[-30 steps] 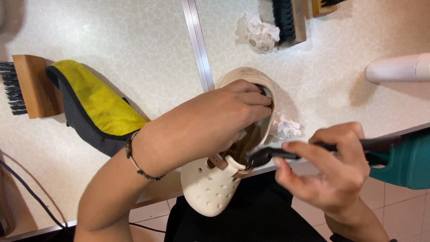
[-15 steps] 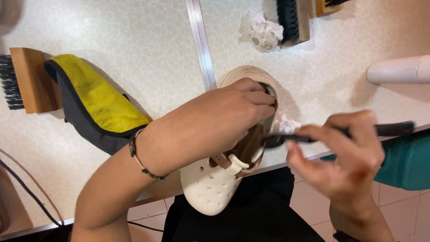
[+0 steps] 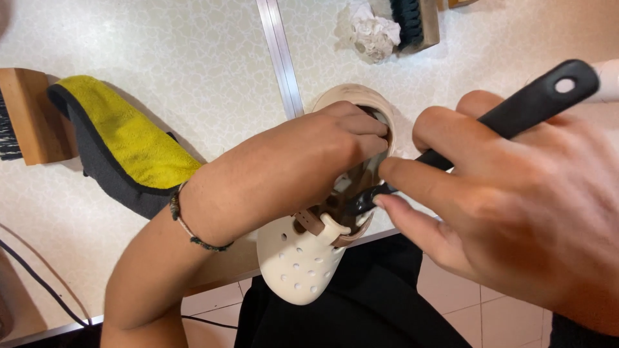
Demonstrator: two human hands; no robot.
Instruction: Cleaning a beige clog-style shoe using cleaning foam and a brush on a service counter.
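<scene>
A cream clog shoe point(image 3: 298, 261) with holes in its toe and a brown strap lies at the table's near edge, toe hanging over the edge toward me. My left hand point(image 3: 322, 151) grips the shoe's heel rim from above, fingers curled into the opening. My right hand point(image 3: 516, 212) holds a black-handled tool point(image 3: 529, 103), a thin brush by its look, with its tip down inside the shoe near the strap. The tool's head is hidden inside the shoe.
A yellow and dark grey cloth point(image 3: 122, 151) lies left of the shoe. A wooden brush point(image 3: 26, 119) sits at the far left, another brush point(image 3: 412, 22) at the top beside crumpled tissue point(image 3: 374, 32). A metal strip point(image 3: 280, 58) crosses the pale table. Black cable point(image 3: 39, 283) at bottom left.
My right hand has come up closer to the camera and leftward, and the tool's tip stays in the shoe. My left hand keeps its grip on the heel.
</scene>
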